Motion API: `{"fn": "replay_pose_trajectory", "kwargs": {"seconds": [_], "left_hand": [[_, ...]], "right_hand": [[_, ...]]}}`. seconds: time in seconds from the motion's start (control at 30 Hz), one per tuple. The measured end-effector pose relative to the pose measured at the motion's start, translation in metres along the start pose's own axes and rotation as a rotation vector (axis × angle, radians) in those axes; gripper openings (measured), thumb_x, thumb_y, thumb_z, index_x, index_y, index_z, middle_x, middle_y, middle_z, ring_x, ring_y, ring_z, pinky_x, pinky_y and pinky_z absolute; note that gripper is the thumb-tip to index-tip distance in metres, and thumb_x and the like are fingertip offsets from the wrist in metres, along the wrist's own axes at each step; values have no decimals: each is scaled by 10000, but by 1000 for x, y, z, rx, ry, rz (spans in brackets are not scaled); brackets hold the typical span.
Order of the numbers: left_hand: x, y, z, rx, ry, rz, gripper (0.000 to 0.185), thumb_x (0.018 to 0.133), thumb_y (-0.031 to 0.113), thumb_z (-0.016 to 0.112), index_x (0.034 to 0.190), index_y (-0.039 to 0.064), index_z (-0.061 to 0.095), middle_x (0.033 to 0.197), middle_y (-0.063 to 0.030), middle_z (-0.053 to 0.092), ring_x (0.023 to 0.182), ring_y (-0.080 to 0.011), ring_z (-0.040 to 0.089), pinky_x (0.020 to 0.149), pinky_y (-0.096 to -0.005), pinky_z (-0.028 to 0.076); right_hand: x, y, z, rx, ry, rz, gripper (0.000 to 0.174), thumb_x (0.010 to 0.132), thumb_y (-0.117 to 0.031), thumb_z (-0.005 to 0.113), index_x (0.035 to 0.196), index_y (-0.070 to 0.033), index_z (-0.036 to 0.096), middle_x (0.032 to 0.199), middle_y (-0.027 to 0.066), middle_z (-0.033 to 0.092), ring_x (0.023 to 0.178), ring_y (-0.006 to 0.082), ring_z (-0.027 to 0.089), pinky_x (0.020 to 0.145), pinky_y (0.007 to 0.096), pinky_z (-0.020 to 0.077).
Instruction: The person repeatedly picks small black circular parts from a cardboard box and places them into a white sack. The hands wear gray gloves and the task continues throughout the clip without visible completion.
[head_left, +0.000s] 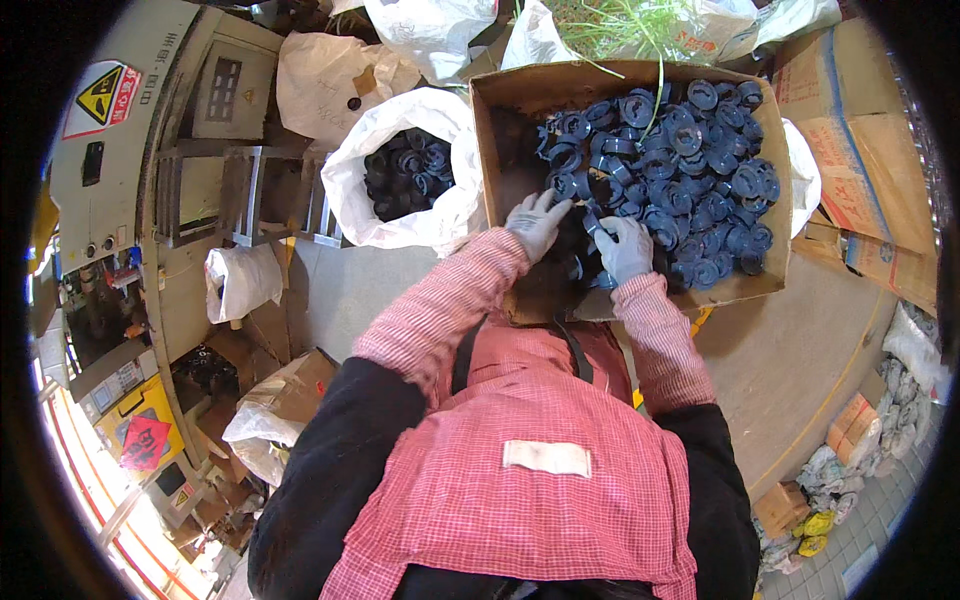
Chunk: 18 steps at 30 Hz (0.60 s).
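Observation:
A large open cardboard box (486, 161) stands right before me, heaped with dark blue-black plastic rings (675, 165). Both hands wear grey-white gloves and reach over its near side. My right hand (628, 249) pinches a dark plastic ring part (592, 223) between thumb and fingers. To its left, my left hand (537, 223) has its fingers spread beside the rings at the heap's edge, with nothing seen in its grasp. Shadow hides much of the box's near left corner. Left of the box, a white woven sack (349, 169) with a rolled rim holds more dark ring parts.
Grey machine cabinets (120, 150) with warning signs line the left side, beside a metal frame (251, 195). Filled sacks (431, 37) and green grass blades (622, 26) lie beyond the box. Cardboard cartons (855, 135) lean at the right. Crumpled plastic bags (896, 405) lie along the right floor.

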<state>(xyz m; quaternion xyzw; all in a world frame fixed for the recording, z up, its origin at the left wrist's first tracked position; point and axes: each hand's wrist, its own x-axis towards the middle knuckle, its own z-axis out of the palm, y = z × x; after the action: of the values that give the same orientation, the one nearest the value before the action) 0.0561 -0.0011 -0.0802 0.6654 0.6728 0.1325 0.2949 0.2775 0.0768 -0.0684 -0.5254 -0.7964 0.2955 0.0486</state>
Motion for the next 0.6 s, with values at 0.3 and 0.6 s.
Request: {"fn": "replay_pose_trajectory", "kwargs": {"seconds": [0.3,0.6], "left_hand": [[20,-4,-22,145,-124,-54,398,826,235,785,1216,227,704,1358,-119,574,1269,-356,538,1044,-490,476],[-6,-6,-59,-336,254,112,291,873,78,696,1159,97,649,1139,-155,657,1075,-396,636,936,-419,518]], "right_hand": [[-9,-19,-29,147,225,-206,380,884,-200,745,1244,-93,690,1281,114,668,1198,342,599,1056,445,449],[4,-67,-31,393,-254,-223,714,879,-256,768,1493,-30,481,1411,240,579,1305,402,557,1119,440,437]]}}
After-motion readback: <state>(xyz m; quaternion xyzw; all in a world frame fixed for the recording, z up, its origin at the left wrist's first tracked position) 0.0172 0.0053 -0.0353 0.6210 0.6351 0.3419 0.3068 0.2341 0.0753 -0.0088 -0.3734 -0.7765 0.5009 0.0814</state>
